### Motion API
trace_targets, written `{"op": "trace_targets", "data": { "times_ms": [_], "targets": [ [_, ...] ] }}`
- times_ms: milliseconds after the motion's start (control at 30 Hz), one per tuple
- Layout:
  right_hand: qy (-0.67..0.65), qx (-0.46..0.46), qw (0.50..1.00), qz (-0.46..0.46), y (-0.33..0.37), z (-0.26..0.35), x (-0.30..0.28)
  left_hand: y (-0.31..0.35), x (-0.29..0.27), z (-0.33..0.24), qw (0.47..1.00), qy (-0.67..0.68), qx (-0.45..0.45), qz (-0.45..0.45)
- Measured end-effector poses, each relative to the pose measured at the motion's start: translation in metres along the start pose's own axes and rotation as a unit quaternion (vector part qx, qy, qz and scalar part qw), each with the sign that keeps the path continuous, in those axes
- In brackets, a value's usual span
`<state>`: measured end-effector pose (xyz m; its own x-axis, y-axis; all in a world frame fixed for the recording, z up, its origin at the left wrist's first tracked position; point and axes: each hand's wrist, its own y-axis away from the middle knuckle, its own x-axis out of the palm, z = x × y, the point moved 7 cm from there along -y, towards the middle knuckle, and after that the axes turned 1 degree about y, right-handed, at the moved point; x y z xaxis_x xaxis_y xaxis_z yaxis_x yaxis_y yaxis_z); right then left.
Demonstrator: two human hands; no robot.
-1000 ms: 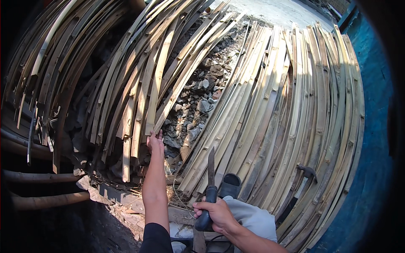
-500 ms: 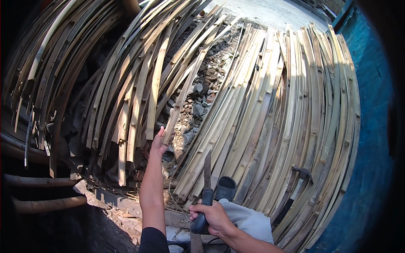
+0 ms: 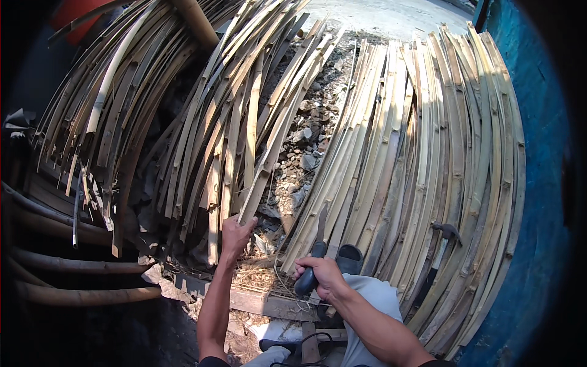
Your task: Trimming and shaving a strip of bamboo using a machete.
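My left hand [image 3: 237, 237] is closed round the near end of a split bamboo strip [image 3: 264, 183], which slants away up the middle pile. The fingers' far side is hidden behind the strip. In my right hand [image 3: 322, 275] is a knife with a thick black handle [image 3: 307, 281]; its narrow, dark blade [image 3: 322, 221] points away from me. Next to the knife, a dark sandal [image 3: 350, 259] shows beyond my light trouser knee [image 3: 374, 300].
Laid-out bamboo strips [image 3: 422, 153] cover the right side, with a claw hammer [image 3: 439, 257] on them. More strips [image 3: 116, 116] lie at the left above bamboo poles [image 3: 92, 296]. Rubble [image 3: 309, 140] runs between the piles. A blue sheet [image 3: 541, 153] borders the right.
The near end of the strip has come toward me with my left hand, whose fingers now wrap it. The knife has shifted slightly right and away. The whole view has swung left.
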<state>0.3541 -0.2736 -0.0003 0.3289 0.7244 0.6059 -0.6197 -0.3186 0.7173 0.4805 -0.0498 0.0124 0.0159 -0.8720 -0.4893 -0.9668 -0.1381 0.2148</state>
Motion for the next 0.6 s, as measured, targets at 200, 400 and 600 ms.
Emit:
{"op": "trace_targets", "data": {
  "times_ms": [200,400,600],
  "targets": [
    [-0.026,-0.054,0.998,0.008,-0.003,0.002,0.017,0.229,-0.118,-0.017,0.984,-0.149,0.015,-0.097],
    [0.039,-0.083,0.996,0.015,-0.005,-0.031,0.046,0.396,-0.141,0.013,0.979,0.0,-0.171,-0.114],
    [0.022,-0.034,0.996,0.081,-0.032,-0.086,0.052,0.469,-0.112,0.039,0.942,0.188,-0.277,-0.033]
  ]
}}
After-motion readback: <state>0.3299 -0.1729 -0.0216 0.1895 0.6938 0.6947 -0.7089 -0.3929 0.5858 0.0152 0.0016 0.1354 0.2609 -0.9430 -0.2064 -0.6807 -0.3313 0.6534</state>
